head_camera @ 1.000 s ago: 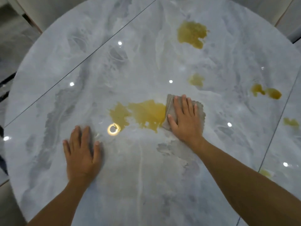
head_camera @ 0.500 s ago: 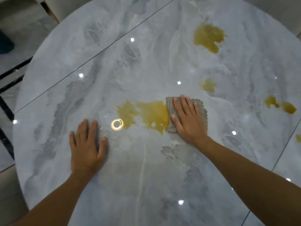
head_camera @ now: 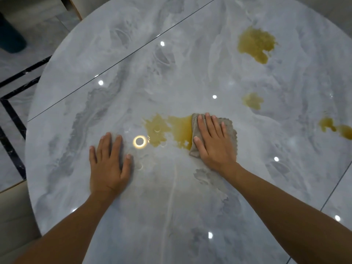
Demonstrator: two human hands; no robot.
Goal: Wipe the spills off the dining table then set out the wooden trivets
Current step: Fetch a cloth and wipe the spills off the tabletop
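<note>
Round grey marble-look dining table (head_camera: pixel 133 73), glossy, ceiling lights mirrored in it. Right hand (head_camera: pixel 215 141) pressed flat, fingers together, on a folded grey cloth (head_camera: pixel 228 126); the cloth's near edge touches the right margin of the largest yellow spill (head_camera: pixel 167 130). Left hand (head_camera: pixel 108 164) lies flat and spread on bare tabletop just left of that spill, holding nothing, likely bracing. Further spills, all on the far side of the cloth from the left hand: a small patch (head_camera: pixel 252 101) near, a big patch (head_camera: pixel 255 44) well beyond it, a double blot (head_camera: pixel 335 127) out toward the table's edge. No trivets in view. Wiping looks barely begun. Risks, as I judge them: the cloth saturates and smears liquid instead of lifting it; a sweep shoves the puddle toward the bracing hand; thin film on the gloss passes unnoticed among reflections.
</note>
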